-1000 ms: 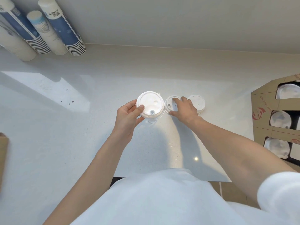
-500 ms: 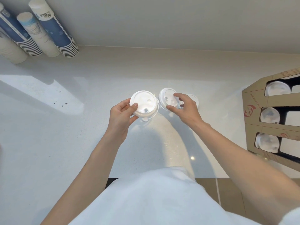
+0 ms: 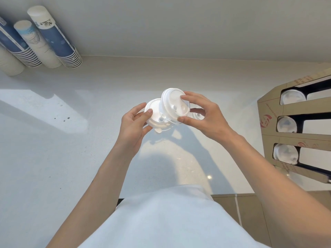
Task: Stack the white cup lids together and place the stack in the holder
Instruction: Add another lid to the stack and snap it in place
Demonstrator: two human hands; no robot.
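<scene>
Above the white counter [image 3: 53,158] my left hand [image 3: 133,126] grips a small stack of white cup lids [image 3: 155,116] by its left rim. My right hand [image 3: 206,117] pinches a single white lid [image 3: 174,102], tilted and overlapping the upper right of that stack. A third white lid [image 3: 197,114] lies on the counter, mostly hidden behind my right fingers. The brown cardboard lid holder [image 3: 268,108] stands at the right edge, with three slots that each show white lids [image 3: 284,153].
Several tall stacks of blue and white paper cups [image 3: 53,38] stand against the wall at the back left. A few dark specks [image 3: 64,119] mark the counter left of my hands. The counter's front edge runs beneath my white shirt.
My right hand lifted its lid off the counter and brought it left and up until it overlaps the stack in my left hand. Both hands rose toward the camera.
</scene>
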